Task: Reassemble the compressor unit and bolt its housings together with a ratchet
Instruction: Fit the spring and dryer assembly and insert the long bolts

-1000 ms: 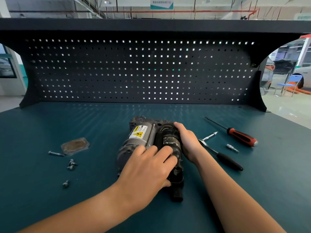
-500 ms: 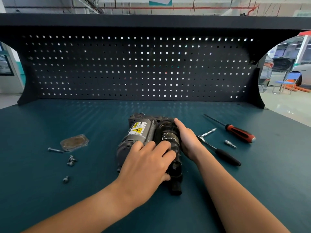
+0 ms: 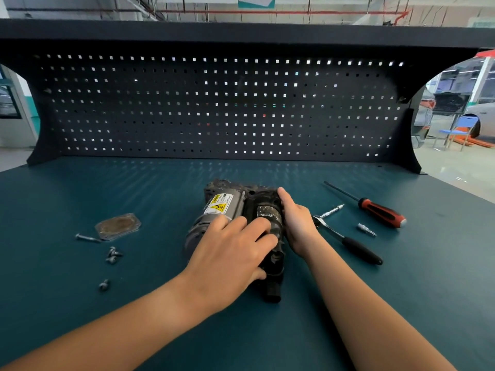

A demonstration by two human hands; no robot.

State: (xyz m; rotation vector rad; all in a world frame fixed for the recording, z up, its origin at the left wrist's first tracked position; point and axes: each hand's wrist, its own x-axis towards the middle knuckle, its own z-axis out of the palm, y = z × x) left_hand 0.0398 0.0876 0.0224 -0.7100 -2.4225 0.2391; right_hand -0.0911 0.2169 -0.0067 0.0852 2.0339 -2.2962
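Compressor unit (image 3: 222,210), table (image 3: 80,317) centre. Left hand (image 3: 230,253) curls over dark housing (image 3: 267,212), gripping; right hand (image 3: 296,223), fingers straight, braces right flank, likely seating halves. Ratchet (image 3: 347,240) just right, bolts (image 3: 113,255) toward left edge, staged for bolting.

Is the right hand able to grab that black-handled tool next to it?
Probably yes. The ratchet lies uncovered just beside the right hand, nothing between them; the hand only has to leave the compressor it presses.
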